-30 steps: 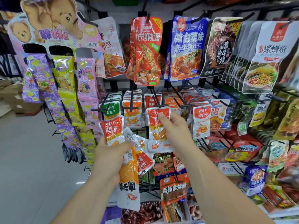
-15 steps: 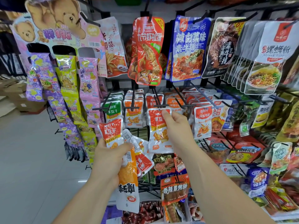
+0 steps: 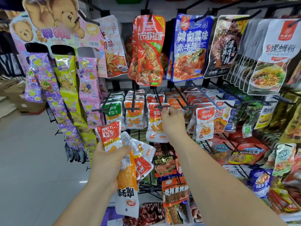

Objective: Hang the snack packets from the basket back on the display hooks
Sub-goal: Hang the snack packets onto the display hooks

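My right hand (image 3: 172, 123) pinches the top right corner of a small orange-and-white snack packet (image 3: 155, 126) that hangs at the tip of a black display hook (image 3: 160, 106) in the middle row. My left hand (image 3: 109, 160) grips a fanned bunch of packets: an orange-and-white packet (image 3: 108, 134) on top, red-and-white ones (image 3: 143, 162) to its right, and a long orange-and-white packet (image 3: 127, 190) hanging downward. The basket is out of sight.
Neighbouring hooks carry rows of similar small packets (image 3: 134, 115), a green one (image 3: 114, 111) to the left. Large pouches (image 3: 147, 49) hang above. Purple and yellow candy strips (image 3: 65, 88) dangle from a bear display at left. Bare hook tips (image 3: 215, 152) jut out lower right.
My right hand has lifted the small packet slightly, bringing its top up to the hook tip. My left hand and its bunch have stayed nearly still.
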Motion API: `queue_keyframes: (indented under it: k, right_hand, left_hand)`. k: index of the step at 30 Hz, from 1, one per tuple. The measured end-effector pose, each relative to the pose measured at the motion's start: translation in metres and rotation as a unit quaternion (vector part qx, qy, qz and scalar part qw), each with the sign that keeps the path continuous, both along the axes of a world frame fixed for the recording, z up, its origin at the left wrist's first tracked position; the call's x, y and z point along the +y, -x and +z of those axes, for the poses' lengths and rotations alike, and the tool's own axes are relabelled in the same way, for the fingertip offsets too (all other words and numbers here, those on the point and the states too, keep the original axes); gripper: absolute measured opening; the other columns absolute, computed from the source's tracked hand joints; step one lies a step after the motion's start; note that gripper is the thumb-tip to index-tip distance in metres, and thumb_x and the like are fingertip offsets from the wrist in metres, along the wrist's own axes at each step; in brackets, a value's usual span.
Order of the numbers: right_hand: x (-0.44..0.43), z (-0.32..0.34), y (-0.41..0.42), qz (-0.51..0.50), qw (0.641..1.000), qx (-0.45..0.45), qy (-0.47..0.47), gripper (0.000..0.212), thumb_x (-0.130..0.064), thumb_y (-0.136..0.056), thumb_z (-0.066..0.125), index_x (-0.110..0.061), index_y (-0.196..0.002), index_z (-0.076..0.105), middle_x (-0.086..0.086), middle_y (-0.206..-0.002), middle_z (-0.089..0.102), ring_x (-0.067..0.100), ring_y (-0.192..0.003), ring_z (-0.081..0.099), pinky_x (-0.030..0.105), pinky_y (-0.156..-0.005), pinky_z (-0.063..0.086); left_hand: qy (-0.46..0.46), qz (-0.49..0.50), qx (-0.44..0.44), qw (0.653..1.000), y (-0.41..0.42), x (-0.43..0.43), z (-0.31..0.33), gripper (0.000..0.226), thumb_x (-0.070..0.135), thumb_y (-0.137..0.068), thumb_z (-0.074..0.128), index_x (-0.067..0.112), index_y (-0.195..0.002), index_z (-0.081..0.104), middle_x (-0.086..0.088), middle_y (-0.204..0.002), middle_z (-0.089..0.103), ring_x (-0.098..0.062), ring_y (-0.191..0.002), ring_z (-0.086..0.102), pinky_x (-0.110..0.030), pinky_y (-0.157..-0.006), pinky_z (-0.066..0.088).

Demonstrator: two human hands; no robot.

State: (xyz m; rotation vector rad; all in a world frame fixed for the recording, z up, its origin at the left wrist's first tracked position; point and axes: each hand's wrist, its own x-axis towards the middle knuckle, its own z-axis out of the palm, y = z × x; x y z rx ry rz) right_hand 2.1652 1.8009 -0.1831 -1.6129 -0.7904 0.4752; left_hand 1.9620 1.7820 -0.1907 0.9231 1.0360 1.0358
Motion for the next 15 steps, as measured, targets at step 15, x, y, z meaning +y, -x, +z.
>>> queue_keyframes:
  k: [15]
  right_hand:
    - [0.041,-0.015,-0.010,-0.086,0.977,-0.151,0.122,0.020,-0.011,-0.101,0.052,-0.007,-0.087,0.065,0.007,-0.091,0.064,0.026,-0.087,0.055,0.037,-0.079,0.044]
  left_hand:
    - [0.006,0.001,0.012,1.000,0.007,0.008,-0.002,0.037,-0.008,-0.082,0.079,0.015,-0.105,0.062,-0.019,-0.091,0.075,-0.034,-0.063,0.071,-0.048,-0.054,0.060]
